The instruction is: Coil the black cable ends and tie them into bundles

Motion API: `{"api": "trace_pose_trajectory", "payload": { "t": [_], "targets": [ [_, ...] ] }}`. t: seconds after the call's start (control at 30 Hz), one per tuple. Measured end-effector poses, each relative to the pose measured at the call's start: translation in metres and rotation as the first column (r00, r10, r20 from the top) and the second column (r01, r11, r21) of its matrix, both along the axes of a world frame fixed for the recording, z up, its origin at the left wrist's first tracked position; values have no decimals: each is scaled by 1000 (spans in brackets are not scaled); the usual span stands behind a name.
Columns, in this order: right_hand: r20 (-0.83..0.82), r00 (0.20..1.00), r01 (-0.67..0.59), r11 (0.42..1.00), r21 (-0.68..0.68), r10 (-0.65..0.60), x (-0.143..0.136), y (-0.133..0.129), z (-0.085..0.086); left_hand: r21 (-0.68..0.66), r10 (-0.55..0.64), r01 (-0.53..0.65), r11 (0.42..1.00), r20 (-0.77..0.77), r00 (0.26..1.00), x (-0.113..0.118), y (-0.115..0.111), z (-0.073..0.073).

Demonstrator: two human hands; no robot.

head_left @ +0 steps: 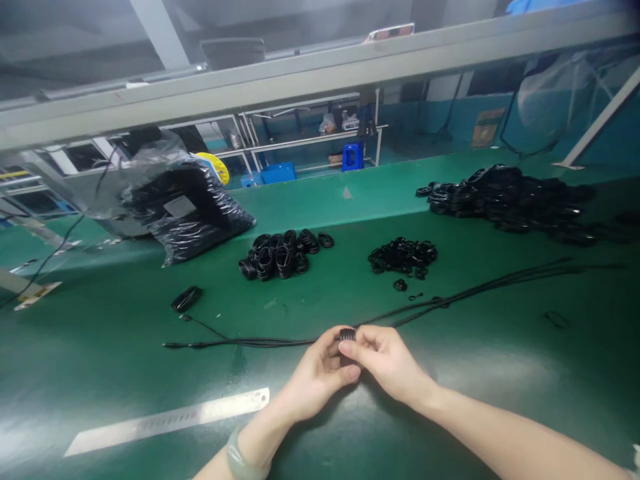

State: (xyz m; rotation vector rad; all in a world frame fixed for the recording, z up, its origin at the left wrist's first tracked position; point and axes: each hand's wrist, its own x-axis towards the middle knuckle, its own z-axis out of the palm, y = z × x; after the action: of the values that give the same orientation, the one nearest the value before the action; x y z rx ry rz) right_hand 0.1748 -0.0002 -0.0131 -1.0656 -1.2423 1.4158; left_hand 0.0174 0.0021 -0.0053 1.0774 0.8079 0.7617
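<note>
My left hand (317, 377) and my right hand (393, 360) meet just below the middle of the head view. Both are closed on a small black ribbed piece (347, 334), mostly covered by the fingers; its exact kind I cannot make out. Long black cables (280, 343) lie stretched across the green table behind the hands, with connector ends at the left. Beyond them is a pile of small black loops (403, 255), with a few loose ones nearer the cables. A group of black ring-shaped coils (284, 260) sits to its left.
A metal ruler (170, 422) lies at the front left. One black cable coil (187, 298) rests behind it. A filled plastic bag (190, 210) stands at the back left, and a large heap of black coils (510, 200) at the back right. A beam (280, 80) crosses above.
</note>
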Motion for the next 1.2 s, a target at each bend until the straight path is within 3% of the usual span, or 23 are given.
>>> {"api": "trace_pose_trajectory", "payload": {
  "t": [0.1, 0.17, 0.23, 0.3, 0.37, 0.43, 0.5, 0.6, 0.7, 0.77, 0.9, 0.97, 1.0, 1.03, 1.1, 1.13, 1.2],
  "targets": [
    [29, 997, -77, 996, 43, 75, 7, 5, 1, -11, -4, 5, 1000, 9, 1000, -1, 1, 0],
    [156, 982, -122, 986, 112, 104, 18, 10, 4, -27, -18, 18, 999, 5, 1000, -2, 2, 1],
    [349, 937, -90, 959, 268, -10, 31, 16, 8, -60, -35, 35, 998, 1, 999, -3, 2, 1],
    [505, 843, -98, 872, 480, -183, 41, 19, 10, -84, -54, 53, 995, -9, 998, -4, 2, 2],
    [611, 744, -244, 741, 626, -271, 45, 20, 9, -94, -74, 71, 993, -25, 997, -4, 2, 1],
    [685, 670, -408, 630, 661, -285, 44, 20, 6, -102, -92, 88, 991, -40, 995, -5, 2, -1],
    [724, 618, -485, 577, 657, -305, 41, 21, 2, -111, -110, 104, 988, -49, 993, -5, 2, -2],
    [715, 577, -504, 517, 692, -395, 38, 23, -4, -125, -158, 150, 981, -51, 986, -5, 1, -3],
    [684, 583, -537, 423, 730, -439, 38, 25, -8, -135, -195, 187, 973, -44, 980, -6, 1, -2],
    [682, 597, -549, 405, 731, -423, 39, 25, -10, -140, -206, 199, 970, -35, 978, -7, 1, -1],
    [692, 609, -537, 441, 719, -387, 37, 23, -13, -146, -216, 210, 967, -24, 976, -9, 1, 1],
    [709, 629, -504, 527, 684, -320, 33, 22, -13, -148, -215, 210, 966, -17, 976, -10, 1, 1],
    [709, 656, -459, 607, 648, -261, 32, 22, -12, -152, -214, 209, 966, -13, 977, -11, 2, 0],
    [695, 698, -403, 708, 580, -172, 30, 22, -11, -162, -209, 205, 965, -8, 978, -12, 2, 0],
    [571, 816, -317, 893, 319, 86, 29, 22, -5, -194, -191, 189, 963, 8, 982, -13, 3, 0],
    [447, 868, -314, 936, 157, 217, 30, 23, -2, -214, -180, 180, 960, 20, 983, -14, 4, 1],
    [131, 916, -366, 924, -109, 378, 35, 25, 4, -260, -156, 163, 952, 46, 987, -15, 6, 2]
  ]
}}
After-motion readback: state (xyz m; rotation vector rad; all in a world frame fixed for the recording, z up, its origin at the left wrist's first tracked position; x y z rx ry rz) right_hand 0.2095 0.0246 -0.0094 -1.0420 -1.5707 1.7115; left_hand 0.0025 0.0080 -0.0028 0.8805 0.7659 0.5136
